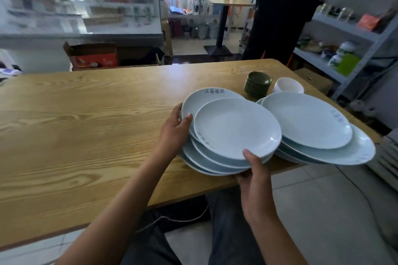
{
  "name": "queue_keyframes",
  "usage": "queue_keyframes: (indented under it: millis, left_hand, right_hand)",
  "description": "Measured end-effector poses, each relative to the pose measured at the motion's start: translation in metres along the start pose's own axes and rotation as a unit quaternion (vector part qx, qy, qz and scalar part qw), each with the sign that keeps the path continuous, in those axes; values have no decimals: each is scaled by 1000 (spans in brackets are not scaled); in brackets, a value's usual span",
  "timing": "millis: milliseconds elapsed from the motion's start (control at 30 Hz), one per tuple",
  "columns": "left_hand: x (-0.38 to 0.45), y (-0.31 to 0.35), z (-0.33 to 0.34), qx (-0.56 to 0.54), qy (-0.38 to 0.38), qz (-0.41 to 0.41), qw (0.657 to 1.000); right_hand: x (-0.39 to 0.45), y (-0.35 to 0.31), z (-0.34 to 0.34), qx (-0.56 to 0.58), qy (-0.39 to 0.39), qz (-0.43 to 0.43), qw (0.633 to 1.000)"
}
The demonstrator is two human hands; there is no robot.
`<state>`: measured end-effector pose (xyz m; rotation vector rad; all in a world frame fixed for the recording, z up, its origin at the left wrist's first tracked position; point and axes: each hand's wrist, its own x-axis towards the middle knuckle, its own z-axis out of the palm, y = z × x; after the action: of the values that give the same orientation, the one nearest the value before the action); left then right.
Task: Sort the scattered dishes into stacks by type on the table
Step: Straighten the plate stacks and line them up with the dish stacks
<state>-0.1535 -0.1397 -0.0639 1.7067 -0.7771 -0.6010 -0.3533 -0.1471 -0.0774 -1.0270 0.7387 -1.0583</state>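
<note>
A loose pile of pale blue-white round ceramic plates point(234, 129) is sitting near the front edge of the light wooden table point(86, 118), and both hands are gripping it. At least 5 plates are showing in this pile, fanned out unevenly rather than squared up; the exact count cannot be told. The left hand point(174, 133) is clasping the pile's left rim, thumb lying over the top edge of a plate with grey printed characters on it. The right hand point(254, 170) is holding the pile's near rim, thumb pressing on the uppermost plate and fingers curling underneath. Just right of this pile, touching it, a 2nd pile of similar pale plates point(310, 122) is lying with at least 3 plates visible, its right side overhanging the table edge. Behind the gripped pile, 1 stack of small dark green saucers point(257, 84) is standing, roughly 10 high, and beside that stack 1 stack of small white bowls point(288, 85) is sitting, count unclear.
</note>
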Motion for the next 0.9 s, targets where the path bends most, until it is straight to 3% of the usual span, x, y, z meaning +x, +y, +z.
queue_keyframes:
  millis: [467, 700, 900]
  left_hand:
    - [39, -12, -43, -40, 150, -23, 988]
    - [91, -26, -97, -63, 248, -33, 966]
    - [144, -42, -130, -70, 329, -14, 942]
  right_hand:
    - [70, 24, 59, -25, -74, 19, 997]
    - [140, 56, 131, -5, -99, 67, 993]
    - [185, 76, 195, -39, -105, 33, 993]
